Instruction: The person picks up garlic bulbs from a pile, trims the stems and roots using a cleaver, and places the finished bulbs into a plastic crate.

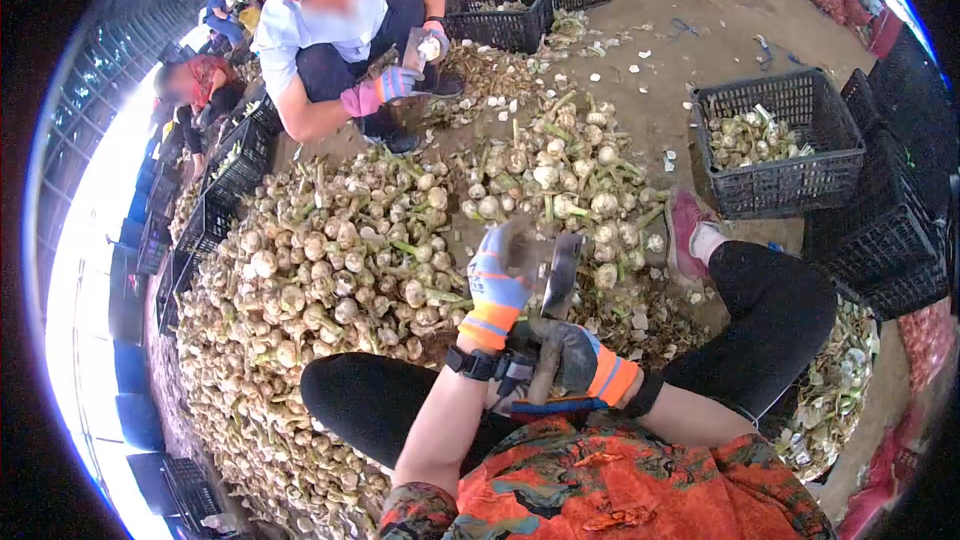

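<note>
My left hand (497, 285), in a blue and orange work glove, is raised in front of my lap. Its fingers look curled and are blurred by motion; I cannot make out what they hold. Just right of it and lower, my right hand (588, 365), in a matching glove with dark fingers, is closed on a knife with a broad dark metal blade (562, 278) pointing up and away. The blade stands close beside the left fingers. A large heap of garlic bulbs with stems (330, 260) lies left of my hands, and more garlic bulbs (560, 165) lie ahead.
A person in a white shirt (330, 35) squats opposite, gloved hands holding a blade and a bulb. A black crate (785, 185) holding garlic stands right, near stacked black crates (885, 225). More crates (500, 28) stand behind. Skins and trimmings (835, 390) litter the ground.
</note>
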The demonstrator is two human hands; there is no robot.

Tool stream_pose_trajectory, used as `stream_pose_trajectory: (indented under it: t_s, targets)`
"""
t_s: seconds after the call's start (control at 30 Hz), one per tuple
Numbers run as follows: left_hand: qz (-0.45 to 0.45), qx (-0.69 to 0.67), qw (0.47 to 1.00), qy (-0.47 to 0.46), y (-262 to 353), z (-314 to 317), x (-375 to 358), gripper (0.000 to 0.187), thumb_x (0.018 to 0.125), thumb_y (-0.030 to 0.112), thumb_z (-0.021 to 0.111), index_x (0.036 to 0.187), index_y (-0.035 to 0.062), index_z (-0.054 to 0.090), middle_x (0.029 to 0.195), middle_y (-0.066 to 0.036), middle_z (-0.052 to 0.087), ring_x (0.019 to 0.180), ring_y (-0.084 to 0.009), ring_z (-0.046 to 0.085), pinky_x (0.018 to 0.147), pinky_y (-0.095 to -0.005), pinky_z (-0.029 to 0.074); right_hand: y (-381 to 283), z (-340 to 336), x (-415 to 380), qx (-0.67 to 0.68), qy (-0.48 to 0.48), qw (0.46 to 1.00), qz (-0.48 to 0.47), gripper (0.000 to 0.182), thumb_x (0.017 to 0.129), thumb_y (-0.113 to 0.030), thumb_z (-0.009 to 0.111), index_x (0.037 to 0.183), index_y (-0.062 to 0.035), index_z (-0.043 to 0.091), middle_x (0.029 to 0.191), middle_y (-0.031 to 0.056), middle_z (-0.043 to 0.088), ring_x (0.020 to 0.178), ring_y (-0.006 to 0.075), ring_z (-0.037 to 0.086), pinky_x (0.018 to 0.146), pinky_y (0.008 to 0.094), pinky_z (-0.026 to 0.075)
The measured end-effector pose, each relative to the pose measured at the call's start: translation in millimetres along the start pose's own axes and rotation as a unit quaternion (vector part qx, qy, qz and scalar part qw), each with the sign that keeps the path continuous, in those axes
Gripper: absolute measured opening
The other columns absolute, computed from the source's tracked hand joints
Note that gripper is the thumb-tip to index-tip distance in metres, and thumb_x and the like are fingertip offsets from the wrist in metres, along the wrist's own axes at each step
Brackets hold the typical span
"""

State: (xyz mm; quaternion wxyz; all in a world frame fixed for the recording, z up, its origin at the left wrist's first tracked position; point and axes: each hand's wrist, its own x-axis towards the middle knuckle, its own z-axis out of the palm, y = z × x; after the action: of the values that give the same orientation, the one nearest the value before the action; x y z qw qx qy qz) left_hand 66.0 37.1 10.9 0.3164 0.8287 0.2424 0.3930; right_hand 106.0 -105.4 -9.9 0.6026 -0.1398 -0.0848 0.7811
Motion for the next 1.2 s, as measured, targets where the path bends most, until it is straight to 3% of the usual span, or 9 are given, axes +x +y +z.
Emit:
stream_pose_trajectory:
  t_s: [0.2,0.27,0.37,0.57,0.77,0.83,1.0,1.1,1.2]
  targets:
    - [-0.252,-0.262,0.931,0.035,-48.2,-2.8,-5.6,0.026,0.073,0.001,0.064,0.098,0.0025,0.056,0.089,-0.004,0.059,0.079,-0.0106,0.055,0.070,-0.0247,0.046,-61.6,-127.3,-9.6,-0.157,0.339,0.910,-0.181,0.026,0.084,-0.011,0.051,0.106,0.0008,0.056,0.085,0.0056,0.062,0.066,0.0141,0.059,0.056,0.0277,0.048]
    - [-0.223,-0.180,0.958,0.006,-54.6,-13.7,-10.3,0.026,0.073,0.003,0.065,0.097,0.0031,0.057,0.087,-0.004,0.060,0.076,-0.0116,0.056,0.068,-0.0252,0.047,-82.7,-189.8,-9.6,-0.427,0.477,0.706,-0.303,0.023,0.080,-0.011,0.055,0.100,-0.0009,0.059,0.078,0.0062,0.063,0.063,0.0179,0.059,0.054,0.0326,0.046]
    - [-0.203,-0.083,0.975,-0.040,-30.0,-28.2,-16.8,0.029,0.073,0.009,0.065,0.099,0.0016,0.056,0.092,-0.007,0.060,0.079,-0.0135,0.057,0.071,-0.0266,0.047,-102.1,-224.2,-11.0,-0.669,0.630,0.391,-0.045,0.037,0.071,-0.030,0.062,0.094,-0.0006,0.061,0.082,0.0166,0.063,0.074,0.0321,0.060,0.068,0.0389,0.047]
    - [-0.325,-0.286,0.901,0.001,-62.9,4.3,-72.1,0.034,0.069,0.008,0.069,0.099,-0.0002,0.055,0.092,-0.010,0.059,0.084,-0.0168,0.056,0.077,-0.0267,0.044,-57.4,-272.0,14.4,-0.760,0.494,0.418,0.065,0.044,0.072,-0.034,0.057,0.105,-0.0043,0.059,0.109,0.0212,0.055,0.099,0.0359,0.052,0.083,0.0423,0.044]
    - [-0.153,0.082,0.971,-0.165,-73.0,18.7,-81.4,0.055,0.064,0.016,0.069,0.114,0.0022,0.048,0.108,-0.022,0.052,0.102,-0.0364,0.050,0.085,-0.0388,0.043,-73.3,-256.8,12.2,-0.770,0.455,0.446,0.030,0.034,0.077,-0.029,0.058,0.100,-0.0038,0.061,0.091,0.0162,0.062,0.081,0.0297,0.060,0.074,0.0360,0.047]
    - [-0.140,0.062,0.962,-0.228,-55.5,19.6,-72.1,0.068,0.063,0.017,0.069,0.123,0.0045,0.039,0.116,-0.022,0.047,0.108,-0.0373,0.046,0.087,-0.0404,0.042,-63.4,-270.3,27.0,-0.500,0.487,0.711,-0.089,0.024,0.082,-0.023,0.056,0.097,-0.0060,0.063,0.080,0.0099,0.064,0.072,0.0203,0.059,0.067,0.0296,0.047]
    - [-0.176,0.039,0.950,-0.256,-35.8,16.1,-57.9,0.076,0.051,0.016,0.076,0.120,0.0086,0.045,0.113,-0.018,0.052,0.101,-0.0323,0.053,0.087,-0.0363,0.043,-72.0,-47.9,6.7,-0.461,0.258,0.849,0.010,0.035,0.083,-0.038,0.055,0.080,-0.0034,0.061,0.063,0.0061,0.058,0.056,0.0134,0.055,0.050,0.0273,0.041]
    - [-0.234,0.011,0.946,-0.225,-16.2,-11.3,-42.7,0.049,0.055,0.018,0.077,0.098,0.0039,0.058,0.093,-0.013,0.062,0.085,-0.0259,0.059,0.078,-0.0330,0.047,-52.7,-154.0,26.9,-0.472,0.236,0.849,-0.032,0.043,0.079,-0.045,0.057,0.078,-0.0023,0.061,0.062,0.0062,0.059,0.055,0.0125,0.054,0.050,0.0287,0.042]
    - [-0.384,-0.184,0.903,-0.048,-142.1,-19.4,-71.7,0.051,0.064,0.018,0.072,0.108,0.0005,0.052,0.095,-0.014,0.061,0.081,-0.0275,0.059,0.076,-0.0424,0.048,-69.4,-178.0,29.8,-0.686,0.458,0.564,-0.043,0.039,0.075,-0.040,0.057,0.082,-0.0013,0.061,0.075,0.0175,0.060,0.070,0.0287,0.058,0.062,0.0384,0.046]
